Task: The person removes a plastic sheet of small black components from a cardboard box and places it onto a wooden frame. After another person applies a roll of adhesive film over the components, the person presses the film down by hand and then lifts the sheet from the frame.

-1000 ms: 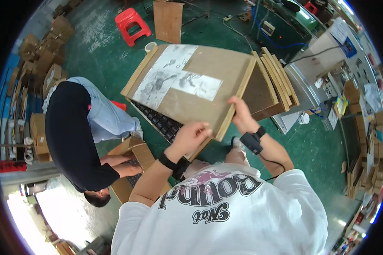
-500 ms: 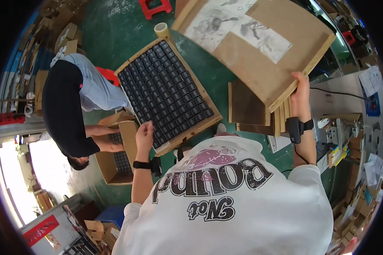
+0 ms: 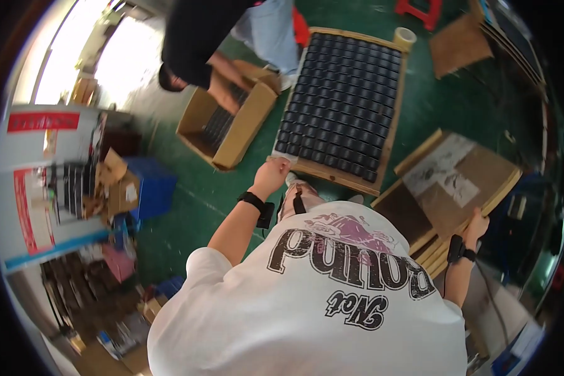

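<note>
Right hand [image 3: 478, 225] pinching board [image 3: 482, 173]; left hand [image 3: 271, 175] curled by tray [image 3: 338, 177], grip unclear. Green floor [image 3: 200, 195], cardboard box [image 3: 249, 133] near.

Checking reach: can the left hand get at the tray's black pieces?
Probably yes: the left hand is at the near left corner of the tray, whose black pieces lie uncovered.

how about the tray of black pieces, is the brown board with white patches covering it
No, the tray's black pieces show uncovered, and the brown board is off to its right.
</note>
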Motion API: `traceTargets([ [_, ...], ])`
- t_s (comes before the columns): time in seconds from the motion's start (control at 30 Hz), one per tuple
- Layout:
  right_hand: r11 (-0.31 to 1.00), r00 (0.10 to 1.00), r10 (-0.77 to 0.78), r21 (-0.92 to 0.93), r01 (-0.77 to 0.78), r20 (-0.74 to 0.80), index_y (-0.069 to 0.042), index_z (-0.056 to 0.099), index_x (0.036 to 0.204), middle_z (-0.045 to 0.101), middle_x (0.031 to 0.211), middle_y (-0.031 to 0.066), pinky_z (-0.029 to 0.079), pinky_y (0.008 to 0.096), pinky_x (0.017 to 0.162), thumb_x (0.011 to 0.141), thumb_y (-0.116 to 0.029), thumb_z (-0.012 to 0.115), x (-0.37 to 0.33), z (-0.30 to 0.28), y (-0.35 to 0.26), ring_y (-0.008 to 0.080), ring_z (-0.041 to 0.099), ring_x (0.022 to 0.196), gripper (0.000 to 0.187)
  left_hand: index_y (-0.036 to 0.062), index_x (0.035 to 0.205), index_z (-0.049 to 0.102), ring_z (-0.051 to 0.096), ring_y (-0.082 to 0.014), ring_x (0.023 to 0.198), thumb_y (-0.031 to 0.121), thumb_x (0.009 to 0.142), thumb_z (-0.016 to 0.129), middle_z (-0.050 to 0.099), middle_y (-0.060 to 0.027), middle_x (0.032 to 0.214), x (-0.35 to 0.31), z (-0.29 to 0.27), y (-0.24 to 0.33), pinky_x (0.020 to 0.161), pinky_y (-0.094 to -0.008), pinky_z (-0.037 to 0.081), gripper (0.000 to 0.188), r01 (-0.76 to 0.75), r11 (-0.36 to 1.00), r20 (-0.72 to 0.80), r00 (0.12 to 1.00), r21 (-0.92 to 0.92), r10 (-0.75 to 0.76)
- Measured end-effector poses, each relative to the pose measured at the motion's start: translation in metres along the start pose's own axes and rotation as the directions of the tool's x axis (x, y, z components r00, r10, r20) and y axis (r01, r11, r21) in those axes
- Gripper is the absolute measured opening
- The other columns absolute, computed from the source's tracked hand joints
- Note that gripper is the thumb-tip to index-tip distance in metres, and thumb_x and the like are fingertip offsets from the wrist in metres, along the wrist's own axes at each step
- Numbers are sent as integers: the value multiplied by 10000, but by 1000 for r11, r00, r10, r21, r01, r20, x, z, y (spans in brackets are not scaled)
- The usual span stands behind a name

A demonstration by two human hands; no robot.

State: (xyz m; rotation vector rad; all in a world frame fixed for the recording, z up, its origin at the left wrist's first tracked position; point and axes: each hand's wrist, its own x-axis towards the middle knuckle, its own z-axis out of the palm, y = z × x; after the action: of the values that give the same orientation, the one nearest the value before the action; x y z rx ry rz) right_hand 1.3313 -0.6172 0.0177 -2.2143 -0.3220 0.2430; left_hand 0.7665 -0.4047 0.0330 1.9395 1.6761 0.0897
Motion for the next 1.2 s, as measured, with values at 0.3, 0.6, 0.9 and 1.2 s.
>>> traceTargets([
  [0.3, 921, 938, 284, -329, -209, 199, 83, 552, 991, 603, 993, 169, 450, 397, 711, 713, -166, 620, 11, 101, 99, 283, 567, 886, 380, 85, 901, 627, 595, -321, 795, 302, 816, 502, 631, -145, 824, -64, 8, -40, 687, -409, 474, 264, 258, 966, 20, 966, 20, -258],
  [0.6, 271, 868, 312, -911, 309, 387, 27, 511, 1106, 451, 1171, 211, 465, 392, 841, 840, -292, 469, 3, 129, 192, 340, 495, 1068, 417, 60, 892, 623, 602, -328, 820, 320, 798, 539, 634, -158, 840, -103, 34, -104, 715, -398, 477, 289, 402, 915, 47, 915, -32, -400],
  [0.9, 393, 971, 77, -901, 181, 229, -53, 604, 1034, 590, 1061, 166, 430, 462, 791, 821, -371, 523, -14, 108, 156, 349, 519, 1030, 392, 59, 880, 625, 599, -343, 809, 306, 796, 534, 629, -178, 823, -72, 29, -148, 709, -405, 480, 277, 304, 952, 48, 951, 38, -306],
  [1.2, 682, 918, 11, -674, 283, 397, 10, 561, 1048, 593, 1027, 200, 466, 389, 785, 768, -260, 560, -53, 133, 55, 352, 559, 948, 389, 58, 882, 618, 592, -347, 821, 268, 809, 514, 627, -180, 832, 14, -14, -165, 702, -415, 477, 245, 108, 988, 118, 986, 110, -121],
])
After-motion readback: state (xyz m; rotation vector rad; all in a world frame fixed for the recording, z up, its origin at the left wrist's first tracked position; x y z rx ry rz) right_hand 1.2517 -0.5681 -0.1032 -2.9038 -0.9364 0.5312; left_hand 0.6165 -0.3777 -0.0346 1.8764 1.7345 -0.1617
